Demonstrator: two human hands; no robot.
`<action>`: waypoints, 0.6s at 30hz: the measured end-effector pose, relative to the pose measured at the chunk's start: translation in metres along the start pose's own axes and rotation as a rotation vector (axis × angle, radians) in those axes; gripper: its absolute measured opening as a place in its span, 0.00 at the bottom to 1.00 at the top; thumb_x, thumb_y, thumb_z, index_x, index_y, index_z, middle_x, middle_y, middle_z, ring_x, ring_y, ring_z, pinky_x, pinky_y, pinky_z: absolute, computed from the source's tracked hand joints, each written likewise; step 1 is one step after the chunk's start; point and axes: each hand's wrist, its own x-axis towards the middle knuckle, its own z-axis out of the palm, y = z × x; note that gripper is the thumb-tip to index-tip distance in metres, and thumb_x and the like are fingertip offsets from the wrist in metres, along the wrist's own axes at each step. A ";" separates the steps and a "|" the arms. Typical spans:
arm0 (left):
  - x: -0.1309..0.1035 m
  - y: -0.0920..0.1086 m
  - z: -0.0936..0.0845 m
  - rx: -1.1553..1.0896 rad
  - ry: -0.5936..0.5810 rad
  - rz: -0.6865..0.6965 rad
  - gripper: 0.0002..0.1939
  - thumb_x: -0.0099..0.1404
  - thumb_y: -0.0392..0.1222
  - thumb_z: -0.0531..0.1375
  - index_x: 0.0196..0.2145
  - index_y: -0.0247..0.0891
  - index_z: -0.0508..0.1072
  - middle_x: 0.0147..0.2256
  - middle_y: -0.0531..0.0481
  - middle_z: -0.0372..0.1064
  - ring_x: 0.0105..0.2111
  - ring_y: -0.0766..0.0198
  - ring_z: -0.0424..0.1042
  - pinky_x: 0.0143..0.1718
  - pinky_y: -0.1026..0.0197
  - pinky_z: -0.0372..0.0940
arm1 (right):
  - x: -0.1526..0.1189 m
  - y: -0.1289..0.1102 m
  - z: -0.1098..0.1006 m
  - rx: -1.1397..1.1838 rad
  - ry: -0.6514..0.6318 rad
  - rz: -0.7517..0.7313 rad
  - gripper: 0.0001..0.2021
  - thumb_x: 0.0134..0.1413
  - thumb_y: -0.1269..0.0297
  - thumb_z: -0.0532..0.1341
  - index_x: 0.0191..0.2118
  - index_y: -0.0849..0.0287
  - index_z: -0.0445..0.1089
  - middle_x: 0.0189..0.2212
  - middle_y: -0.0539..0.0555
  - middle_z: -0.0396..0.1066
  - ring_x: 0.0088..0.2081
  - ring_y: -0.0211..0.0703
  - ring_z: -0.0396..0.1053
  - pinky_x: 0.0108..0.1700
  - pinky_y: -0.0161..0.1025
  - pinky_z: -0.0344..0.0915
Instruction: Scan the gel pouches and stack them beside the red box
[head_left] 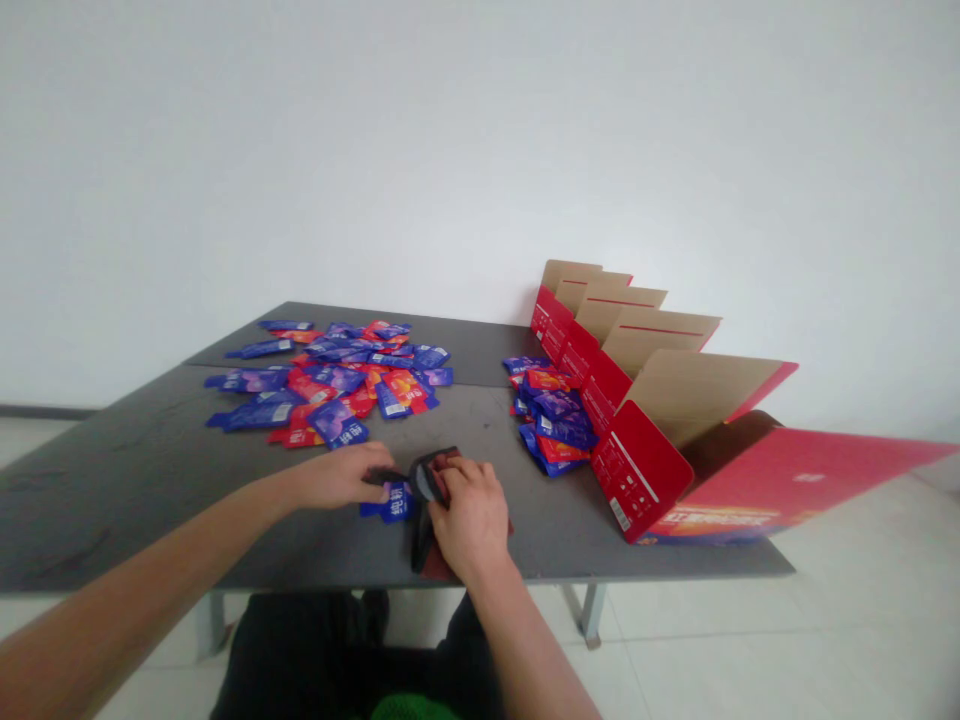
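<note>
Nearest, by the front edge of the table [150,500], clasping a black tool [421,535] with the right hand [474,508], using bent fingers set close together, above a reddish-brown pad [441,568]. Pinching a dark end of the same tool with the left hand [349,474], over a blue pouch [391,503] lying left of the tool's round part. Hard to tell if also pinching that pouch.

At the front right corner, standing with flaps open: the nearest carton [637,480], red outside and brown inside, too dark within to tell the contents. Beyond it, running along the right edge toward the far edge, more red cartons [581,360], likewise open-flapped, also hiding whatever lies inside. Just left of these, heaped loose on the tabletop: a small pile of blue and red pouches [559,415]. Farther left, spread toward the far left corner: a larger pile of similar pouches [337,375], overlapping and mostly flat.
</note>
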 end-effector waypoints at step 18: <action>-0.037 -0.003 0.068 0.119 0.455 -0.056 0.11 0.68 0.45 0.62 0.46 0.45 0.80 0.55 0.46 0.75 0.56 0.51 0.73 0.62 0.49 0.65 | 0.028 0.030 0.004 -0.088 -0.115 0.017 0.07 0.62 0.64 0.64 0.44 0.53 0.79 0.49 0.52 0.78 0.47 0.49 0.68 0.51 0.42 0.61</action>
